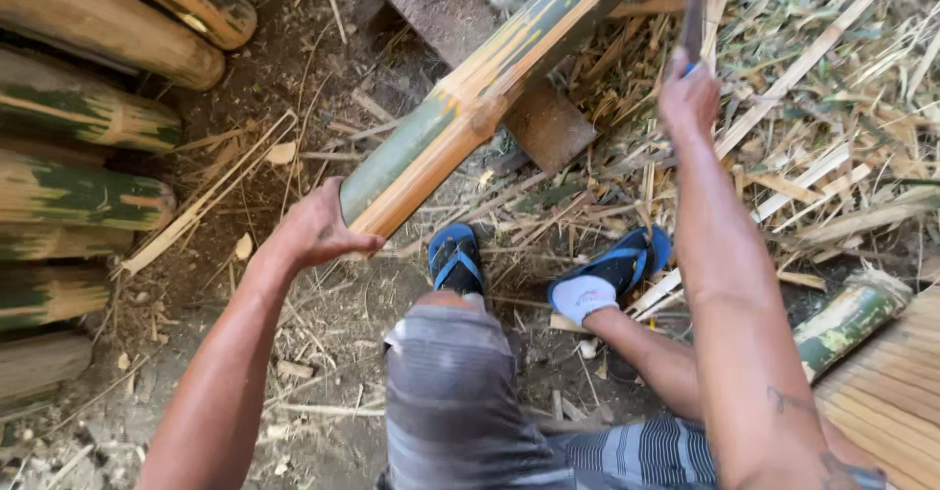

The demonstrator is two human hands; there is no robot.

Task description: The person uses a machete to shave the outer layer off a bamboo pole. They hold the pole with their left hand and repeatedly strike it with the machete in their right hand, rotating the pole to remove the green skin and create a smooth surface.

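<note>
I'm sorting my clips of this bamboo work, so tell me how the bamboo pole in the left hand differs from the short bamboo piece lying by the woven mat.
The bamboo pole is long, propped at a slant with its near end under the left hand; the short bamboo piece is a stub lying untouched on the ground. The pole shows a bare yellow-orange strip; the stub looks mottled green. Both are round, green-skinned bamboo.

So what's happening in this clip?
A person is working on a green and yellow bamboo pole that slants over a wooden block. The left hand grips the pole's near end. The right hand is raised, holding a blade. More bamboo poles lie at left; strips and shavings cover the ground.
</note>
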